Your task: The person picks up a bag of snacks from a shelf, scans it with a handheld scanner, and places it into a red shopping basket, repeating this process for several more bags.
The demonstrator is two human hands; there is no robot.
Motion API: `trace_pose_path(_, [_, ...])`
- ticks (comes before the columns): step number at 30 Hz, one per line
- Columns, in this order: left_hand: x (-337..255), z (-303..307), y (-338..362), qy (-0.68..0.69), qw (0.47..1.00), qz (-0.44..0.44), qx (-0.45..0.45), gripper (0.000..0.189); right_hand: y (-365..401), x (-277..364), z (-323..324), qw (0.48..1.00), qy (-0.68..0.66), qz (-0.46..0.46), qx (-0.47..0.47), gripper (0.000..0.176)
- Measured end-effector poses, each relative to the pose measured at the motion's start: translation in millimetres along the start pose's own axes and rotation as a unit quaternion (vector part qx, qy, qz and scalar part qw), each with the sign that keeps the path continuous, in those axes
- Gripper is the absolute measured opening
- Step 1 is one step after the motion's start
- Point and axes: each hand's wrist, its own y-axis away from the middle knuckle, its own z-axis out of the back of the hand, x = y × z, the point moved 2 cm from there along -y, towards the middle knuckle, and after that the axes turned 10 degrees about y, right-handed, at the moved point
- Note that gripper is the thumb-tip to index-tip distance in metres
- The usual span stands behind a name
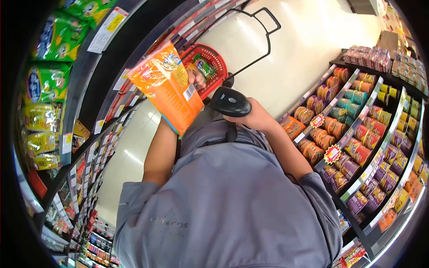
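My left hand [196,77] grips a large orange plastic packet [167,91] by its edge; most of the hand is behind it, with only fingertips showing. A white barcode label [189,92] on the packet faces the scanner. My right hand [252,117] is wrapped around a black handheld barcode scanner [230,102], whose head points left towards the packet without touching it. Beyond the packet stands a red shopping basket [220,60] holding a green packet [205,68] and other goods that I cannot make out.
The basket has a long black pull handle [269,32] reaching over the pale floor [304,33]. Shelves with green packets [49,85] and price tags [107,29] rise close on my left. On the right, a tiered shelf holds many instant noodle cups [353,107].
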Motion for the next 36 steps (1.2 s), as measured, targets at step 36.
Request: trace_pose_path(36, [123.7,414.1,-94.8,-0.471,0.749,0.226,-0.407,0.041,-41.6,-274.1,15.0,0.970,0.032,-0.212,-0.112,0.034])
